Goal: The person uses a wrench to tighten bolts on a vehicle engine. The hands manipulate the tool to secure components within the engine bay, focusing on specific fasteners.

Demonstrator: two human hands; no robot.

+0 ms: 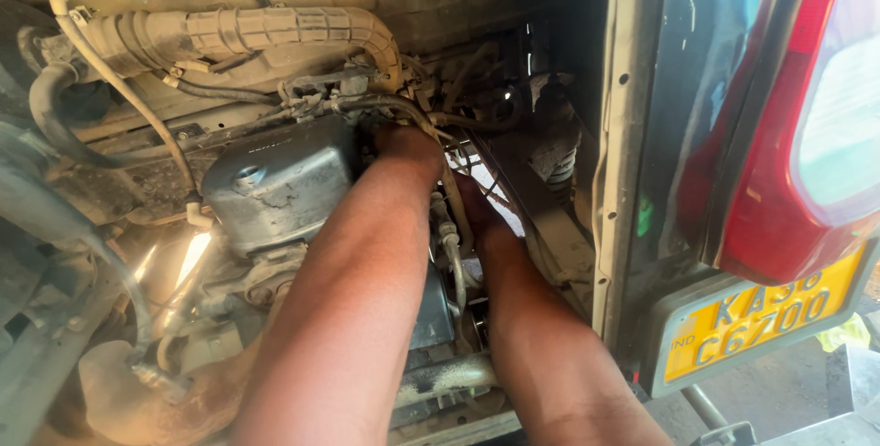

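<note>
Two hands, the left hand [408,143] and right hand [467,197], reached deep beside the heavy, greasy engine cover [275,185] among stiff hoses [394,107], their grip hidden.

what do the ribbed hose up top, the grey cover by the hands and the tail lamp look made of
Ribbed hose: probably rubber or flexible plastic, matte and dust-coated; the corrugated bend suggests it.
Grey cover: seemingly cast metal, dull and grimy, with a faint sheen on its rounded edges.
Tail lamp: glossy translucent red plastic with a clear section, reflecting daylight.
</note>
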